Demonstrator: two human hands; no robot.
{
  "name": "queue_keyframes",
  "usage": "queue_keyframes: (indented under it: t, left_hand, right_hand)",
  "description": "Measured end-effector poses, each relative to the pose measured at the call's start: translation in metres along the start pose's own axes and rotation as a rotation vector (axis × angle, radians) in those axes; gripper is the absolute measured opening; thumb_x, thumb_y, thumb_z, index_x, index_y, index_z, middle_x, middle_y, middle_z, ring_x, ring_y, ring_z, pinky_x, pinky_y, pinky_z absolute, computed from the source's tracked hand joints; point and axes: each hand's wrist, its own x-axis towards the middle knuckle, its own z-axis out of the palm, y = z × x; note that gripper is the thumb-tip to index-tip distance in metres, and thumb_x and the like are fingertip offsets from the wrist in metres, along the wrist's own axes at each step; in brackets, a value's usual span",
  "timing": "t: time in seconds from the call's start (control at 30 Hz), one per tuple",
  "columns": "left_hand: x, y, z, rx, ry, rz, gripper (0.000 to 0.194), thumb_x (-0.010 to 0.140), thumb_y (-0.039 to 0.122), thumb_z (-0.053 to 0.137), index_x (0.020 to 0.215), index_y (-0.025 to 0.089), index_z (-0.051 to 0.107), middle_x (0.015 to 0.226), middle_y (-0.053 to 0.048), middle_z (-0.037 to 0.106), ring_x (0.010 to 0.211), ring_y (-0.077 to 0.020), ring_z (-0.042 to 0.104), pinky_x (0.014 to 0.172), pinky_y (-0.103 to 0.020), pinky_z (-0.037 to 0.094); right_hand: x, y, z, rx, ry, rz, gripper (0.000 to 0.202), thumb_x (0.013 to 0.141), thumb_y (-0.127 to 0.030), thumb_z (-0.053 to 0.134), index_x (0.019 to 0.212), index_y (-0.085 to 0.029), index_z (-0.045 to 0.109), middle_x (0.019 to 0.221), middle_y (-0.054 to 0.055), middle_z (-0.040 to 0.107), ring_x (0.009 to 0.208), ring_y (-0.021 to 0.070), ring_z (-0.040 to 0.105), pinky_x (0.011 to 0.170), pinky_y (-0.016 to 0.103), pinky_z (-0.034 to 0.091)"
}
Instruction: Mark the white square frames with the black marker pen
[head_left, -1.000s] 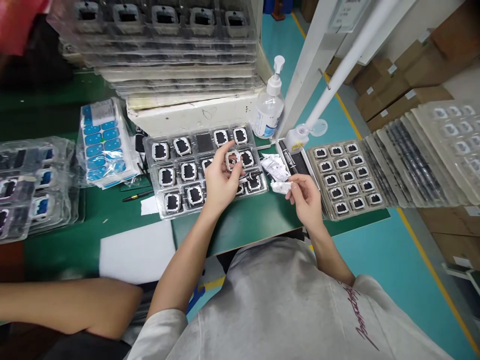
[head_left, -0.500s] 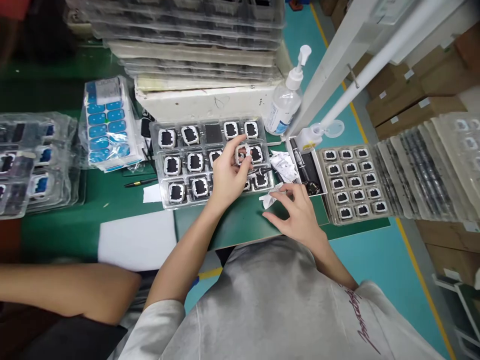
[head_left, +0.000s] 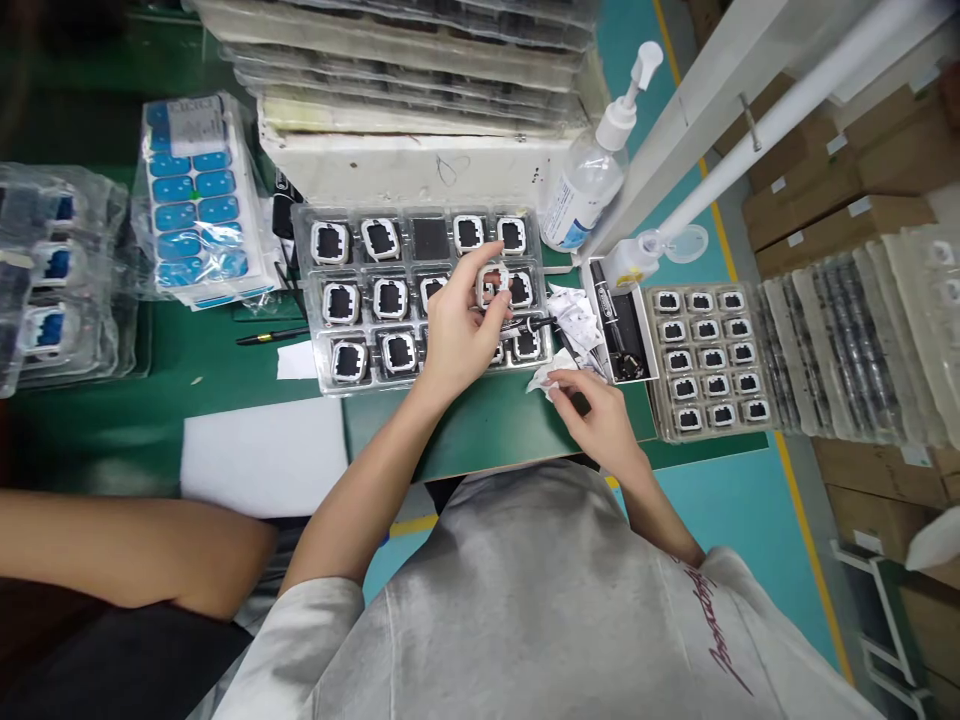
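Observation:
My left hand (head_left: 466, 325) is above the right part of a clear plastic tray (head_left: 302, 330). Between its thumb and fingertips it holds a small white-rimmed frame (head_left: 491, 282) upright. White-rimmed frames with black centres sit in most of the tray's pockets; one pocket in the back row (head_left: 430, 240) shows only a dark bottom. A black marker (head_left: 529, 325) lies across the tray beside that hand. My right hand (head_left: 596, 415) has its thumb and forefinger closed on a crumpled white tissue (head_left: 553, 372) at the tray's right front corner.
An open box (head_left: 651, 345) with a black marker, more crumpled tissue (head_left: 576, 315) and a pump bottle (head_left: 581, 195) stand at the right. Beyond is another tray of frames (head_left: 697, 385). Stacked trays (head_left: 420, 60) rise behind. Another person's arm (head_left: 135, 550) is at the left.
My right thumb and forefinger were apart and have closed on the tissue. My left hand still holds the frame over the tray. The camera view has shifted slightly.

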Motion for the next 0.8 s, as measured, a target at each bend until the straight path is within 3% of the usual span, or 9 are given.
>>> queue_keyframes:
  t: [0.17,0.33,0.53,0.67,0.73,0.8]
  left_hand:
    - [0.000,0.000,0.001,0.011,0.006,-0.007,0.057,0.106,0.065,0.057,0.154,0.033,0.053,0.123,-0.009,0.066,0.088,-0.0182,0.076,0.068,-0.030,0.068]
    - [0.000,-0.004,0.002,0.009,0.010,0.012,0.056,0.107,0.063,0.057,0.154,0.033,0.053,0.120,-0.008,0.066,0.088,-0.0177,0.076,0.068,-0.030,0.069]
    - [0.000,-0.005,0.001,-0.002,0.013,0.000,0.056,0.106,0.062,0.060,0.153,0.032,0.055,0.118,-0.008,0.067,0.088,-0.0179,0.076,0.071,-0.031,0.069]
    - [-0.001,-0.006,0.001,0.006,0.003,-0.006,0.057,0.107,0.063,0.058,0.154,0.033,0.053,0.119,-0.008,0.067,0.087,-0.0175,0.077,0.073,-0.031,0.069]
    - [-0.001,-0.007,0.001,0.005,-0.002,0.000,0.058,0.107,0.064,0.056,0.155,0.033,0.052,0.121,-0.008,0.066,0.092,-0.0189,0.077,0.077,-0.033,0.069]
    - [-0.002,-0.008,0.001,0.003,-0.012,0.006,0.059,0.108,0.066,0.054,0.157,0.034,0.049,0.123,-0.008,0.066,0.097,-0.0207,0.078,0.083,-0.035,0.070]
  right_hand:
    - [-0.003,0.003,-0.003,0.076,-0.025,0.064,0.016,0.106,-0.028,0.065,0.113,-0.032,0.078,0.115,0.000,0.082,0.106,0.0213,0.077,0.099,0.041,0.060]
    - [-0.009,0.006,-0.001,-0.005,0.080,0.093,0.019,0.101,-0.029,0.071,0.119,-0.029,0.075,0.121,0.005,0.074,0.088,0.0192,0.071,0.090,0.041,0.061]
    - [-0.025,0.001,0.006,-0.293,0.150,0.119,0.014,0.103,-0.032,0.066,0.114,-0.025,0.073,0.104,0.007,0.069,0.085,0.0223,0.066,0.081,0.042,0.057]
    - [-0.030,-0.008,-0.005,-0.281,0.153,0.105,0.013,0.103,-0.023,0.061,0.106,-0.025,0.074,0.093,0.004,0.071,0.080,0.0207,0.067,0.076,0.039,0.055]
    - [-0.027,-0.014,-0.015,-0.201,0.227,0.068,0.014,0.102,-0.020,0.062,0.103,-0.026,0.074,0.097,0.003,0.073,0.088,0.0206,0.070,0.082,0.038,0.057]
    - [-0.023,-0.020,-0.024,-0.041,0.398,0.003,0.011,0.100,-0.020,0.066,0.102,-0.026,0.074,0.106,0.004,0.074,0.101,0.0227,0.072,0.092,0.042,0.059]
